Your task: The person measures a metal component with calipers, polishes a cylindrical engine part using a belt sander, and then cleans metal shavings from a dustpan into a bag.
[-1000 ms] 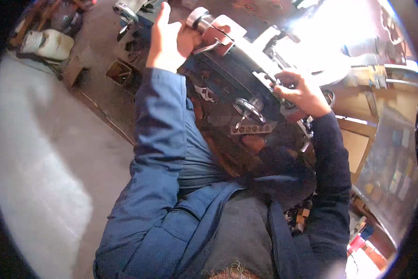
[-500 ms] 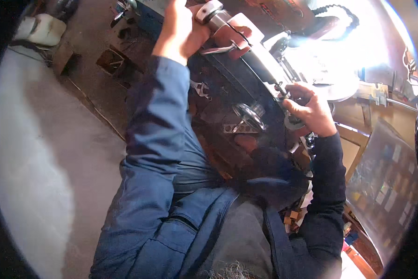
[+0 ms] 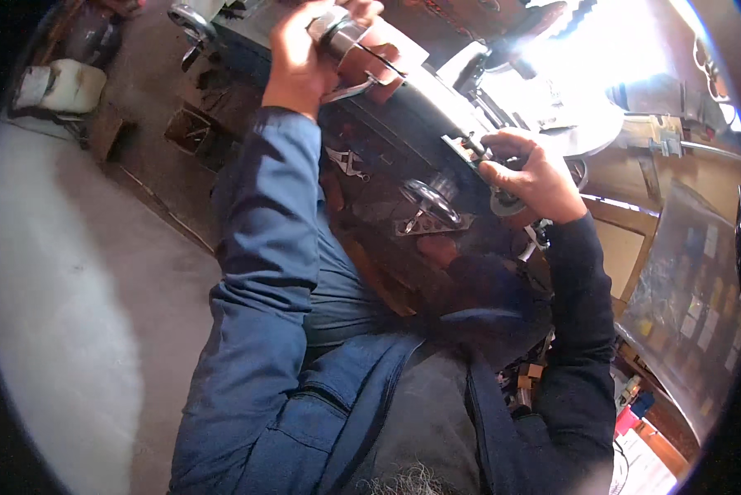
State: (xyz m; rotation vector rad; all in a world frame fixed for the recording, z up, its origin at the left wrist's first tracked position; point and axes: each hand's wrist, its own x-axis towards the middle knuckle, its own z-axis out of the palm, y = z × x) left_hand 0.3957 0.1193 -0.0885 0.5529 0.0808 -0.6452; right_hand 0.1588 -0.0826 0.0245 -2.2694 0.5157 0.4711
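At the top of the head view, my left hand is wrapped round a shiny metal collar at the left end of a machine fixture. Some of its fingertips show beyond the collar. A reddish block with a slit and a clamp lever adjoins the collar. From there a bright bar-like part runs down to the right. Near its right end my right hand is closed, thumb and fingers pinching a small metal pin; its far end is hidden.
Below the fixture, a chrome handwheel juts from the machine front, near a perforated metal strip and an adjustable wrench. Another handwheel is at upper left. A white container stands beyond the floor; a glaring light washes out the upper right.
The collar and reddish block have shifted left relative to the front handwheel, and both my hands have moved left with the fixture. More of my left fingers shows beyond the collar. The view has tilted slightly.
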